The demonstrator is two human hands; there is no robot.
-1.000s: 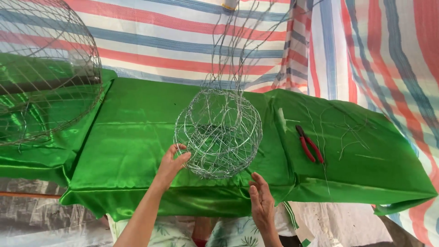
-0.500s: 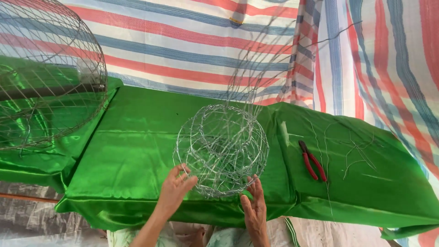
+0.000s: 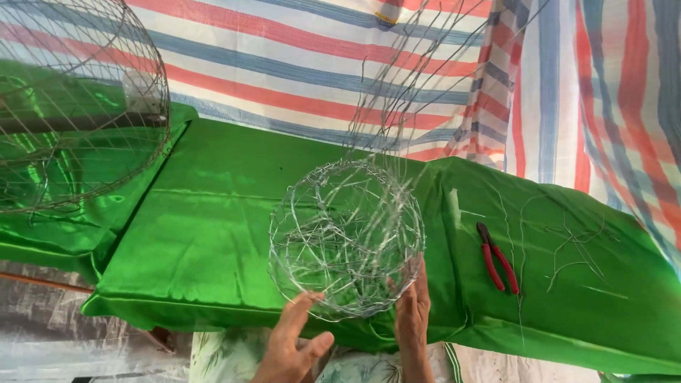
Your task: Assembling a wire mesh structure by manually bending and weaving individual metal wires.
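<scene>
A round ball woven of thin silver wire (image 3: 346, 237) rests on the green satin cloth (image 3: 213, 213) near its front edge. Long loose wire ends rise from its top toward the striped tarp. My right hand (image 3: 413, 312) presses flat against the ball's lower right side, fingers on the wire. My left hand (image 3: 292, 347) is just below the ball's lower left rim, fingers spread, fingertips close to the wire; I cannot tell whether they touch it.
Red-handled pliers (image 3: 498, 258) lie on the cloth to the right, with cut wire scraps (image 3: 574, 248) beyond them. A large domed wire cage (image 3: 71, 106) stands at the left on green cloth. A striped tarp (image 3: 319, 64) hangs behind.
The view has shifted, so the ball sits lower in frame. My left hand has dropped from the ball's left side to below its rim. My right hand has slid up onto its lower right.
</scene>
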